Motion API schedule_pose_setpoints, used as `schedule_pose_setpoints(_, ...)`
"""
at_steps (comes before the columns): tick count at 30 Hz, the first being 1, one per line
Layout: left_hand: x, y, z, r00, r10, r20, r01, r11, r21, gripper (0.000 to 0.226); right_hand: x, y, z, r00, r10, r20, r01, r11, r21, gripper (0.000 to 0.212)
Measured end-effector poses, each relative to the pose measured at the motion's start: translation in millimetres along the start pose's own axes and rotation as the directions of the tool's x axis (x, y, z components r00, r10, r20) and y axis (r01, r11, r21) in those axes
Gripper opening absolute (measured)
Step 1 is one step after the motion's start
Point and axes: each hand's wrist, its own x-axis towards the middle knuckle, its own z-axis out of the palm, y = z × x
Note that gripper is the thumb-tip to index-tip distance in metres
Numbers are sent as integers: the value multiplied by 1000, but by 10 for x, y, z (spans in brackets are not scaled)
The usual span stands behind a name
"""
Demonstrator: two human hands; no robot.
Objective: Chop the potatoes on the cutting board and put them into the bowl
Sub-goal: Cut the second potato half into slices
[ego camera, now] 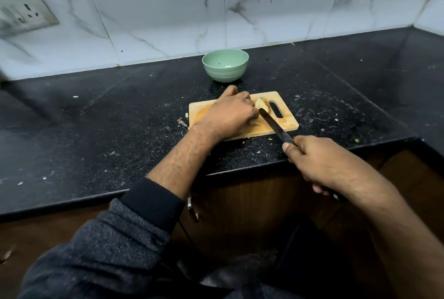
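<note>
At frame centre my left hand (229,112) holds a pale, brown-skinned potato piece (262,105) down on the small wooden cutting board (284,120). My right hand (319,161), lower right, grips a dark-bladed knife (276,128), tip beside the potato. Above sits a pale green ribbed bowl (225,65) on the black speckled stone counter (108,130).

The cutting board (286,120) was pale, matt wood, stained orange. The bench (96,130) was polished black speckled stone, dusted with crumbs. The green bowl (225,65) looked smooth and faintly glossy. The knife (276,128) had a dull dark metal blade. The wall tiles (168,10) were glossy marble-patterned.
</note>
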Motion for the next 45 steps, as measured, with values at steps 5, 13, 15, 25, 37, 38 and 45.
schedule_pose_setpoints(5,79,220,8,979,-201,-45,200,980,-18,23,9,36,-24,1000,-3,-30,3,1000,3,35)
schedule_pose_setpoints(13,32,248,17,889,-448,92,455,845,-282,33,1,135,-25,999,20,-26,-19,999,25,35)
schedule_pose_setpoints(15,27,219,-35,855,-479,200,518,759,-395,41,5,132,-11,999,28,-17,-28,999,20,35)
schedule_pose_setpoints(25,61,415,-56,698,-689,198,713,642,-281,19,27,51,200,996,66,62,-75,984,159,43)
schedule_pose_setpoints(37,-112,443,-146,610,-739,287,749,419,-514,30,183,-243,278,1000,-1,3,1,1000,0,42)
schedule_pose_setpoints(38,-125,440,-127,618,-734,282,741,425,-519,32,189,-273,283,1000,-8,-3,8,1000,-28,42)
schedule_pose_setpoints(45,-192,498,20,630,-767,121,692,484,-536,34,262,-327,267,1000,-15,-25,11,992,-127,41)
